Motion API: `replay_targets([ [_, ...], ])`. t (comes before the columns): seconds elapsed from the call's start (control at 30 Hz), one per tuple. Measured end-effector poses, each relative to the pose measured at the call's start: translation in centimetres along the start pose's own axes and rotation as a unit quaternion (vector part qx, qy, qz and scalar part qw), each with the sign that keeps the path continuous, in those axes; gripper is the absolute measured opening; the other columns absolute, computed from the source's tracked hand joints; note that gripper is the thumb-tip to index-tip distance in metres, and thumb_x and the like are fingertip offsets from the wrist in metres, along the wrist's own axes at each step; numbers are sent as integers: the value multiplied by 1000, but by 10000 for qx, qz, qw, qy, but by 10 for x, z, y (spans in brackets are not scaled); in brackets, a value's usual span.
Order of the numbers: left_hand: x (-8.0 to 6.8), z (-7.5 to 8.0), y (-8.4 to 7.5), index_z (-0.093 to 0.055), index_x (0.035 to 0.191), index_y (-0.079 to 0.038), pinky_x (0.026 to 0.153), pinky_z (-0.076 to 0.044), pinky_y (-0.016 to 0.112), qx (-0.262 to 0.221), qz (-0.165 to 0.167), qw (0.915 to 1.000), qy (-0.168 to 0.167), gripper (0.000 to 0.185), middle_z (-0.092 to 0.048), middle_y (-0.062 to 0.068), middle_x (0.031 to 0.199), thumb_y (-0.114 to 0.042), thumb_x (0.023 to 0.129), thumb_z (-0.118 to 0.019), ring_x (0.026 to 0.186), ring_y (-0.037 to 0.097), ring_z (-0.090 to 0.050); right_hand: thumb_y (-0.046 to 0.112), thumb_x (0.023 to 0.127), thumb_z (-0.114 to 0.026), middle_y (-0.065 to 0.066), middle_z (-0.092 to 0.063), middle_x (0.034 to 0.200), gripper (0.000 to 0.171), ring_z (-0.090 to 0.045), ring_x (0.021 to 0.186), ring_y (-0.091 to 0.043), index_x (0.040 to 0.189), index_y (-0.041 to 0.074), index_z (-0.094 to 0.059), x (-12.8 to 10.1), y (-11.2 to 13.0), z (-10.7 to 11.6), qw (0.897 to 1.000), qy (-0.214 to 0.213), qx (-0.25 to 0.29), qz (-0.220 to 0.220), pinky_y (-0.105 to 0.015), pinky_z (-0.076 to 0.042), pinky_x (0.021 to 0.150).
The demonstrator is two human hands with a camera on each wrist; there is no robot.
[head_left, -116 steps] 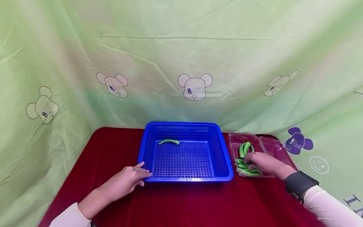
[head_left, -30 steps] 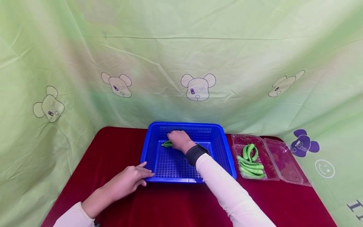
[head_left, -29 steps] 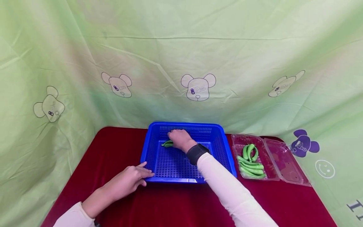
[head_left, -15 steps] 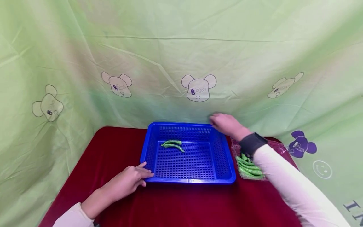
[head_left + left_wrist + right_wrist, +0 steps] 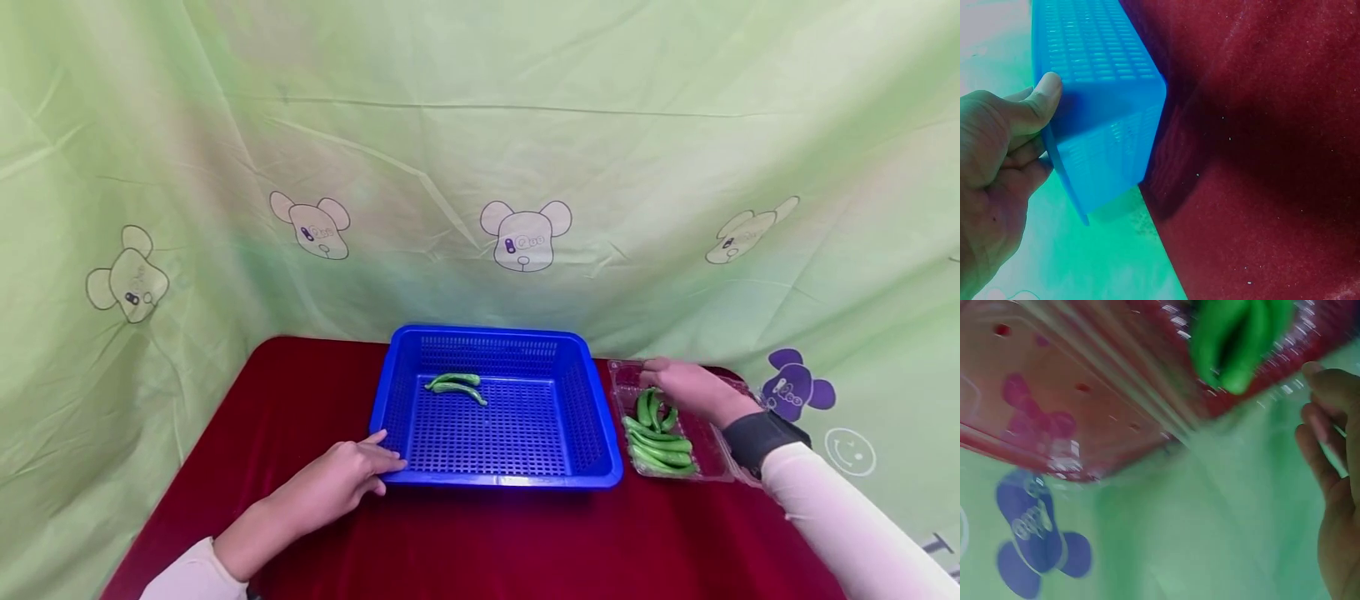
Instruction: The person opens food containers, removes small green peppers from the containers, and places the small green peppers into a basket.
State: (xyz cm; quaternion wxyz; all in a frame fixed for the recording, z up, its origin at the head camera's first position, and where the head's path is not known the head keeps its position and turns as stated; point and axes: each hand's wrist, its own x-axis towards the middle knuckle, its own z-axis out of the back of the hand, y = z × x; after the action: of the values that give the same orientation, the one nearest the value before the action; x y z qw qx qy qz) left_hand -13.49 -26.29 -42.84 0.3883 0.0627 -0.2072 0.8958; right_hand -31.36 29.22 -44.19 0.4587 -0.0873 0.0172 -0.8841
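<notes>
A blue plastic basket [image 5: 495, 482] with slotted walls stands in the middle of the table. My left hand [image 5: 345, 475] holds its near left corner; in the left wrist view the thumb lies on one side of the rim and fingers show on the other. Two curved green chili peppers [image 5: 459, 388] lie side by side toward the basket's back left. To the right, several more green peppers [image 5: 660, 450] fill part of a clear plastic clamshell box [image 5: 705, 462]. Above the back of that box hovers my right hand [image 5: 690, 387], fingers loosely bent and nothing held.
A dark red cloth [image 5: 480, 542] covers the table. The box's transparent lid [image 5: 1035, 394] lies folded out to the right, partly behind the right forearm in the head view. Light green fabric [image 5: 420, 167] with printed bear heads hangs behind and at both sides.
My right hand let go of a second pepper inside the basket, lifted out over the back right corner and moved right to the clear box. The left hand has stayed at the corner.
</notes>
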Motion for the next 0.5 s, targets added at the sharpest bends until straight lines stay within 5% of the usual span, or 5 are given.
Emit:
replay_targets([
  [0.23,0,-2,2,-79,111,-1,101,-56,52,37,-34,10000,-1,34,-80,8,105,4,78,-82,111,34,-74,-3,62,-85,-3,-69,107,55,-67,97,-23,113,14,-76,-17,7,-21,9997,6,-121,230,-42,-61,78],
  [0.5,-1,-2,1,-79,110,-1,101,-56,50,23,22,10000,-39,33,-80,9,105,4,78,-82,112,34,-73,-12,64,-72,-1,-70,102,56,-67,92,-20,112,17,-77,-13,5,-34,9987,-222,-150,423,-37,-60,74],
])
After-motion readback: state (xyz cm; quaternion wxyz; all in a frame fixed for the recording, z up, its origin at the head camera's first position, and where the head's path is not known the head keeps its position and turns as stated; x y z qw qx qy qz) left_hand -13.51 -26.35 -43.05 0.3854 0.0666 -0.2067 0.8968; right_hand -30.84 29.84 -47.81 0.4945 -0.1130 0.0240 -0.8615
